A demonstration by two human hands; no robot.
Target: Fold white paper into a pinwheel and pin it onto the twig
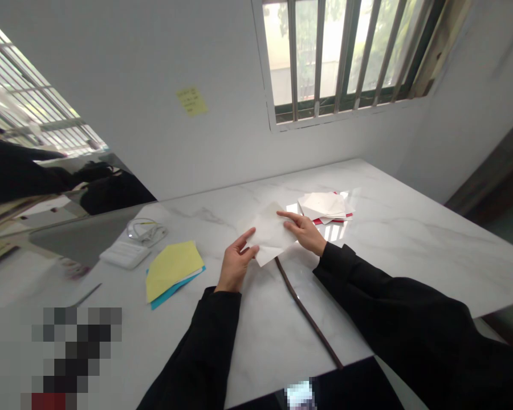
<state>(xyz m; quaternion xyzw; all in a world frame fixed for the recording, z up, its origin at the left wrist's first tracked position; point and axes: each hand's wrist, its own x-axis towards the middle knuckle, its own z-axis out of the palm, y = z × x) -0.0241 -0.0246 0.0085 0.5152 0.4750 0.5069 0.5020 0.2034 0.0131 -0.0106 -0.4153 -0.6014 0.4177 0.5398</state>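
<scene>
Marbled tabletop (pixel 410 250) underlies white paper (pixel 268 233), corner toward the camera (long axis unclear).

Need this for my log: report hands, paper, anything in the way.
Left hand and right hand holding white paper, opposite sides. Only fingers overlap it. Dark cord on tabletop, close to paper's near edge.
</scene>
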